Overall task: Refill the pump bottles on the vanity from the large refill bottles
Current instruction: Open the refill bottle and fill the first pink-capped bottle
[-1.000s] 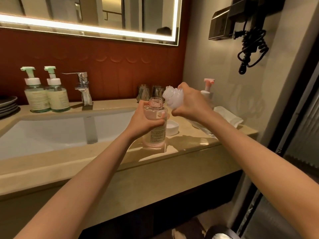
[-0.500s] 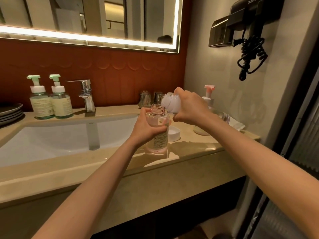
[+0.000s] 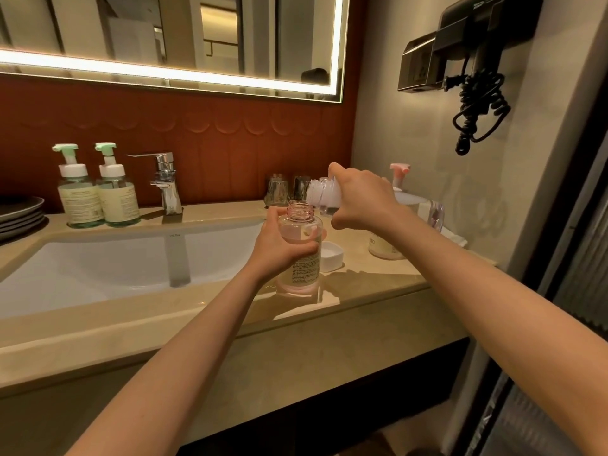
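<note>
A clear pink bottle (image 3: 301,258) with its pump off and its threaded neck open stands on the vanity top (image 3: 378,281). My left hand (image 3: 279,250) grips its body. My right hand (image 3: 362,199) holds a clear refill bottle (image 3: 324,195) tipped on its side, its white mouth just above and to the right of the open neck. The refill bottle's far end (image 3: 436,215) sticks out behind my wrist. I cannot tell whether liquid is flowing. A pink pump bottle (image 3: 399,171) stands behind my right hand.
Two green pump bottles (image 3: 77,192) (image 3: 116,192) stand left of the faucet (image 3: 166,182), above the sink (image 3: 98,274). A small white dish (image 3: 332,256) lies beside the open bottle. Glasses (image 3: 278,189) stand at the back, stacked plates (image 3: 19,212) lie far left, and a hair dryer (image 3: 470,60) hangs on the right wall.
My right hand has lowered the tipped refill bottle slightly toward the open neck. My left hand keeps its grip on the pink bottle. The view has tilted upward.
</note>
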Motion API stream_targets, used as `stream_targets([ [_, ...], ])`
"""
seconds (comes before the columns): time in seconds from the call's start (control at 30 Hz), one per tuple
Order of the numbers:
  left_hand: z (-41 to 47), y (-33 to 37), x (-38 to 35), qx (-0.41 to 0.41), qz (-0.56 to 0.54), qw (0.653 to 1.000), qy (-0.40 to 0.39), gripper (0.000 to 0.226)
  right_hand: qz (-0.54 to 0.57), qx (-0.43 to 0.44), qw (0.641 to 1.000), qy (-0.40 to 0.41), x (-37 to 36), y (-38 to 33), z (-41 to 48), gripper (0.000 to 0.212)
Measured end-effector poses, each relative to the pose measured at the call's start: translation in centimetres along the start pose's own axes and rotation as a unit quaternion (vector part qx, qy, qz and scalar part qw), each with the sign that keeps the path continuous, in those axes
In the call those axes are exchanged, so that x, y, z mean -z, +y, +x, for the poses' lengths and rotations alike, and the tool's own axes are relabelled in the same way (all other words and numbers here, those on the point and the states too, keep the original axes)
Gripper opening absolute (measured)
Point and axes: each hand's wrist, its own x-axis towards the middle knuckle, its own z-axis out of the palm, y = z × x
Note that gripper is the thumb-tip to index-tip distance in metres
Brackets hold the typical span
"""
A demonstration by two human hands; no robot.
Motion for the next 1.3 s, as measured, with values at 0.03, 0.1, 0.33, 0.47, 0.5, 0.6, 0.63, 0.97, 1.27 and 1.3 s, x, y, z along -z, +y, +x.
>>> stream_targets([
  [0.03,0.0,0.0,0.0,0.001,0.0,1.0,0.001,0.069,-0.002,-0.001,1.0,0.0,0.0,0.0,0.0,0.06],
  [0.1,0.0,0.0,0.0,0.003,0.001,1.0,0.001,0.07,-0.007,-0.002,1.0,-0.003,0.1,-0.1,0.2,0.059],
  [0.33,0.0,-0.2,-0.1,0.004,0.002,1.0,0.007,0.069,-0.039,0.002,0.999,-0.011,1.1,-0.5,0.3,0.049],
  [0.47,0.0,-0.3,-0.1,0.006,0.001,1.0,0.008,0.068,-0.045,0.001,0.999,-0.015,1.1,-0.7,0.3,0.05],
  [0.5,0.0,-0.3,0.0,0.006,0.001,1.0,0.007,0.068,-0.045,0.001,0.999,-0.015,1.2,-0.7,0.3,0.051],
  [0.6,-0.1,-0.1,0.0,0.003,0.001,1.0,0.008,0.067,-0.043,0.001,0.999,-0.016,1.2,-0.7,0.3,0.05],
  [0.63,-0.2,-0.1,0.0,0.002,0.002,1.0,0.007,0.066,-0.042,0.001,0.999,-0.016,1.2,-0.7,0.3,0.051],
  [0.97,-0.2,-0.1,-0.1,0.003,0.007,1.0,0.005,0.072,-0.046,0.009,0.999,-0.022,1.5,-1.0,0.3,0.055],
  [1.27,-0.1,-0.1,-0.1,0.005,0.02,1.0,0.011,0.075,-0.049,0.007,0.999,-0.019,1.3,-0.9,0.5,0.054],
  [1.3,-0.1,-0.1,-0.1,0.005,0.02,1.0,0.011,0.075,-0.048,0.006,0.999,-0.019,1.3,-0.9,0.5,0.055],
])
